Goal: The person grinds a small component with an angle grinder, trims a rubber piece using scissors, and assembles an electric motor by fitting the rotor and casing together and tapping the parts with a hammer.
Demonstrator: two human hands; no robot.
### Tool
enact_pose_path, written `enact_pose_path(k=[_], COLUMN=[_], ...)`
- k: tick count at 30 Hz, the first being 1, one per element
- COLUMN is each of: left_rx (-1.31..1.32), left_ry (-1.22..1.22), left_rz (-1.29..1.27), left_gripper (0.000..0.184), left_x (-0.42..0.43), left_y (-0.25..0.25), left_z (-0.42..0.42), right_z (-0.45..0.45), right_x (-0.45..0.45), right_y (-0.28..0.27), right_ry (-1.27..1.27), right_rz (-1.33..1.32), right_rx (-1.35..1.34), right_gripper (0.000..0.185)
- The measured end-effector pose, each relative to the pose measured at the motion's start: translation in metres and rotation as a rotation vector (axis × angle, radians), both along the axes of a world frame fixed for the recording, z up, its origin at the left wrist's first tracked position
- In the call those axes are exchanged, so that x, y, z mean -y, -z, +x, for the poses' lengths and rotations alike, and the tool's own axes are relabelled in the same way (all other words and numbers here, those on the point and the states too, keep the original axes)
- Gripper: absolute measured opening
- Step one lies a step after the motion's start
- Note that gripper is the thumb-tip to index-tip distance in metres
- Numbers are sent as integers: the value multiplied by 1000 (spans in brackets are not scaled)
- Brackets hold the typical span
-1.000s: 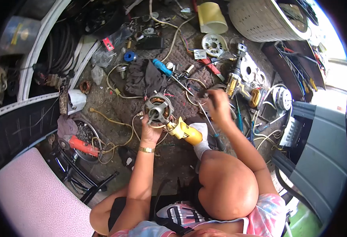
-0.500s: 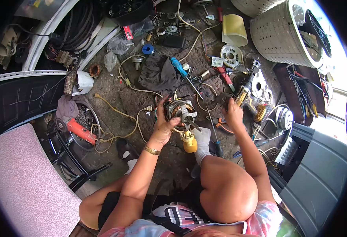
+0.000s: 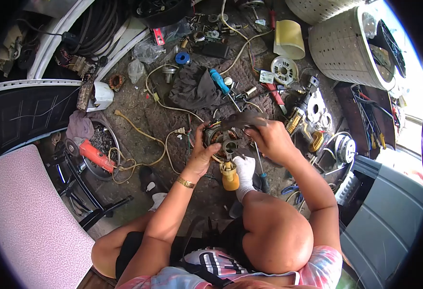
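My left hand (image 3: 203, 156) is closed round the side of an open electric motor (image 3: 229, 146), its thumb on the metal end frame. Copper windings show inside the housing. My right hand (image 3: 272, 139) grips a dark, blurred metal tool (image 3: 242, 120) whose far end lies over the motor's upper edge; its exact kind cannot be made out, nor whether it touches. Just below the motor is a yellow and cream plastic piece (image 3: 229, 177), beside my white-socked foot (image 3: 244, 173). A screwdriver (image 3: 263, 180) stands out to the right of that foot.
A grey cloth (image 3: 192, 86) and a blue-handled screwdriver (image 3: 219, 82) lie beyond the motor. A yellow cordless drill (image 3: 300, 120) is at right, a red angle grinder (image 3: 97, 158) at left. Cords (image 3: 141, 130) cross the floor. A pink padded seat (image 3: 33, 216) borders the left.
My right hand has moved left from beside the drill, bringing the dark metal tool over the motor. My left hand keeps its hold on the motor.
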State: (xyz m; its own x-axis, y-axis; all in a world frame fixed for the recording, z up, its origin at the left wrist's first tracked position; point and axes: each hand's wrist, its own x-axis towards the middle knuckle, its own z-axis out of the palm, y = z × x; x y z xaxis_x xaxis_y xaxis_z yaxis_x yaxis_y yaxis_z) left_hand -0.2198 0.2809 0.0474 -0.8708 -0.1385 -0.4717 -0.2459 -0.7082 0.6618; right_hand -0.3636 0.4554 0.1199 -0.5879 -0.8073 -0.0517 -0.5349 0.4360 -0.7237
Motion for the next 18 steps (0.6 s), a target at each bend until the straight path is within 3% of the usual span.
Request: enact_pose_path(k=[4,8,11,14,15,16,18], left_rx=[54,19,60,21,-2,-5,-29], left_ry=[-26,-29,-66,-122,-128,-125,-137], left_rz=[19,26,94,175,176,178,194], left_gripper=[81,83,80,78,74,74,71], left_x=[0,5,8,11,10,10,15], left_y=[0,9,6,15,11,11,14], left_z=[9,6,13,13,10,9,10], right_z=[5,3,17,48,43,50,45], right_x=[3,7,-9,-28,-21,-22,-23], right_y=[-9,10,-13,22,18,38,39], right_ry=[59,93,315,440,269,391,378], right_rz=[-141,54,-215,-375,-206,-122,-91], right_rx=[39,89,117,122,11,99,121], right_gripper=[22,21,18,20,19,18,18])
